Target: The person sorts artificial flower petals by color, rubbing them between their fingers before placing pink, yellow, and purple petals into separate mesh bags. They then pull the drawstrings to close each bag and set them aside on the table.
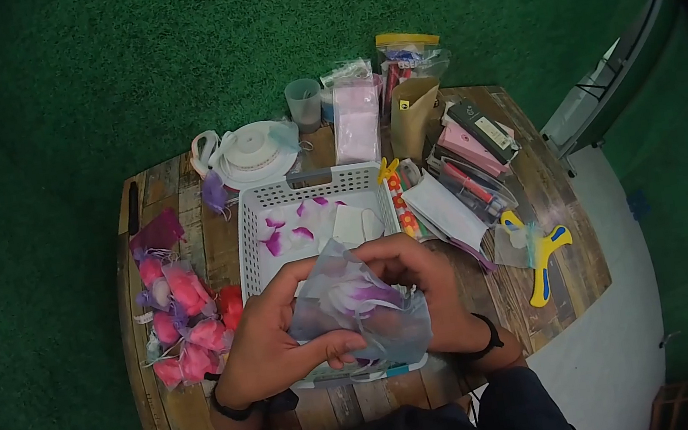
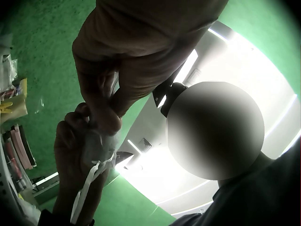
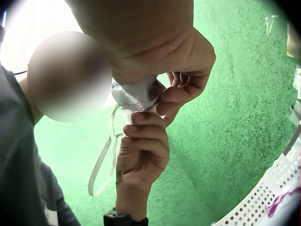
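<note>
Both hands hold a sheer whitish organza bag (image 1: 395,331) above the front of a white basket (image 1: 253,254). Purple and white petals (image 1: 356,298) show through its fabric. My left hand (image 1: 262,350) grips the bag from the left, thumb across its lower front. From the other side my right hand (image 1: 433,286) holds it with curled fingers, partly hidden behind the fabric. A white drawstring ribbon (image 3: 101,169) dangles from the bag in the right wrist view. Loose purple and white petals (image 1: 275,240) and a folded white piece (image 1: 356,224) lie inside the basket.
Pink and red filled pouches (image 1: 187,290) are heaped left of the basket. Behind it stand a ribbon roll (image 1: 251,150), a plastic cup (image 1: 304,102) and a brown paper bag (image 1: 414,117). To the right lie packets and a yellow-blue Y-shaped tool (image 1: 547,264).
</note>
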Demonstrator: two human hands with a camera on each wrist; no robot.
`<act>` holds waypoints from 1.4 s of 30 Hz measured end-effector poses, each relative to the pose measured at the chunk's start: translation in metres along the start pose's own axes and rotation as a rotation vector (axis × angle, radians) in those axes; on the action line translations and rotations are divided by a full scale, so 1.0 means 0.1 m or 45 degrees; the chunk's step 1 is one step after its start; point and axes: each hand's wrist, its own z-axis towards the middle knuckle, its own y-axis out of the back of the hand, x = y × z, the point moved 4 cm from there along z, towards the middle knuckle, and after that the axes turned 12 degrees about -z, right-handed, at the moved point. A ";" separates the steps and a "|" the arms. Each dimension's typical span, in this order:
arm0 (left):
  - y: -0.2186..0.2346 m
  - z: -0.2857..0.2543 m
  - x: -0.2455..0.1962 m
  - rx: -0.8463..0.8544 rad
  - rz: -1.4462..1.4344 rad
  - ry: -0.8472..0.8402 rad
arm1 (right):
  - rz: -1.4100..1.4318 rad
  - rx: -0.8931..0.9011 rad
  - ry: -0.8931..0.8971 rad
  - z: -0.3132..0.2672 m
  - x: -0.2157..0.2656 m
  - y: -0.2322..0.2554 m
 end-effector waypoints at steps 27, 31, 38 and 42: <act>0.17 0.12 0.02 -0.084 -0.003 -0.144 | -0.486 0.047 0.187 0.13 0.14 0.07; 0.23 0.09 -0.07 -0.191 -0.098 -0.237 | -0.438 -0.017 0.195 0.11 0.12 0.22; 0.23 0.16 -0.04 -0.070 0.100 -0.241 | -0.546 0.027 0.382 0.14 0.10 0.14; 0.17 0.17 -0.07 -0.047 0.251 -0.209 | -0.643 0.052 0.409 0.15 0.13 0.12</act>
